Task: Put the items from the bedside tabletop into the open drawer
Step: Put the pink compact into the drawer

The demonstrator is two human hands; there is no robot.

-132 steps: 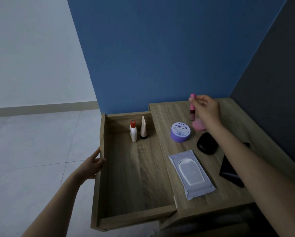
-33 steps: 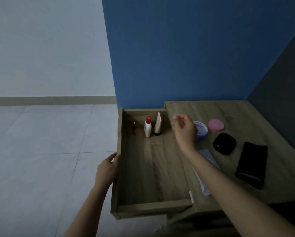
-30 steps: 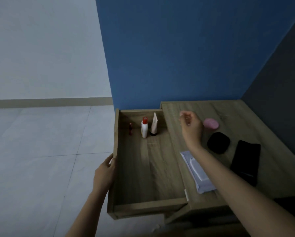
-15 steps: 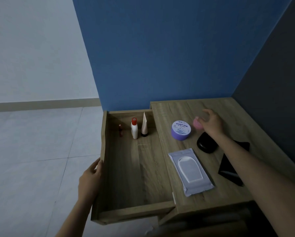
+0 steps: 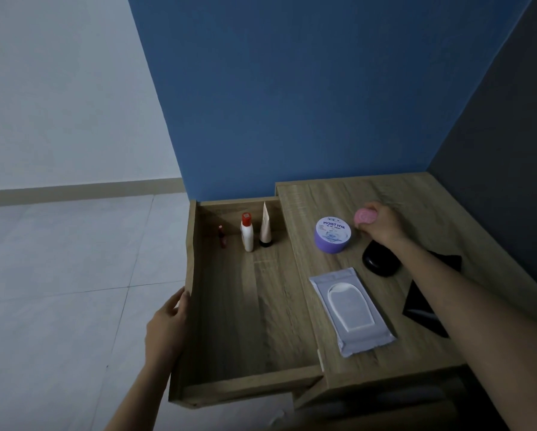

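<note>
**Right hand closed on the pink case at the back of the bedside top**

The left hand lay flat against the outer left wall of the open drawer, fingers loosely curled over its rim and gripping nothing else. Along the drawer's far wall stood three upright items in a row: a small dark red tube, a white bottle with a red cap, and a pale tube standing on its black cap, each with its long axis vertical.

On the tabletop, a purple jar carried a lid reading "MOIST HYA"; the smaller print was illegible. At about 6 o'clock from it lay a flat grey wipes pack, its long axis running from 11 to 5 o'clock.

At 2 o'clock from the jar, the right hand had its fingers wrapped around a round pink case, which showed at the fingertips with its face tilted towards the camera. Beneath the forearm sat a black oval case and a flat black object.
</note>
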